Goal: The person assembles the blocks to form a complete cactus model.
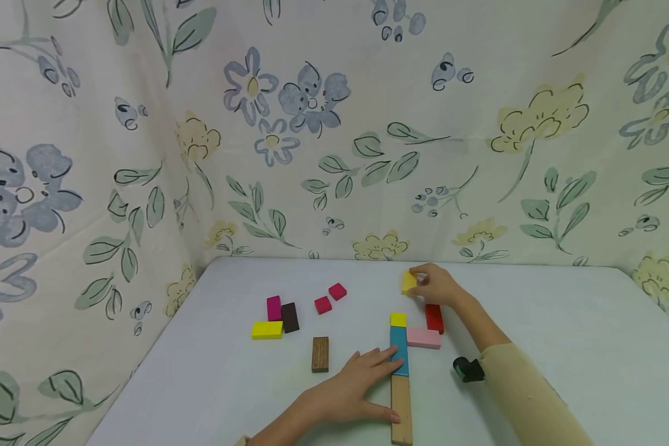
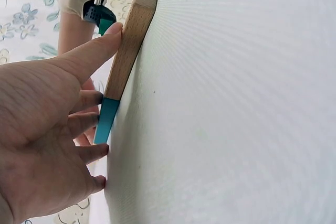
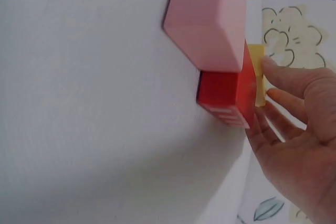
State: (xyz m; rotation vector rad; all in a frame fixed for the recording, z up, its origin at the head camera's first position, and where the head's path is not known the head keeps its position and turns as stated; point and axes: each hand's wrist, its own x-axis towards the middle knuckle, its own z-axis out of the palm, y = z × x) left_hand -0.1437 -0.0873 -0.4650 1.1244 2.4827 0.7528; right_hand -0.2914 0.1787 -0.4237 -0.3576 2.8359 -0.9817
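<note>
My left hand (image 1: 351, 390) rests over a straight row of blocks, its spread fingertips on the blue block (image 1: 398, 336) and its thumb on the long wooden block (image 1: 402, 406). A small yellow block (image 1: 398, 319) caps the row's far end. Against the blue block's right side lies a pink block (image 1: 424, 338), and a red block (image 1: 434, 319) extends away from the pink one's right end. Farther back, my right hand (image 1: 443, 286) pinches a yellow block (image 1: 409, 282) between thumb and fingers. In the right wrist view, the red block (image 3: 218, 87) partly overlaps that hand's fingers.
Left of the row lies a brown wooden block (image 1: 320, 355). Beyond it, magenta (image 1: 274, 308), dark brown (image 1: 290, 317) and yellow (image 1: 266, 330) blocks sit together, with two red cubes (image 1: 323, 305) nearby. A floral curtain (image 1: 334, 155) hangs behind the white table (image 1: 212, 396).
</note>
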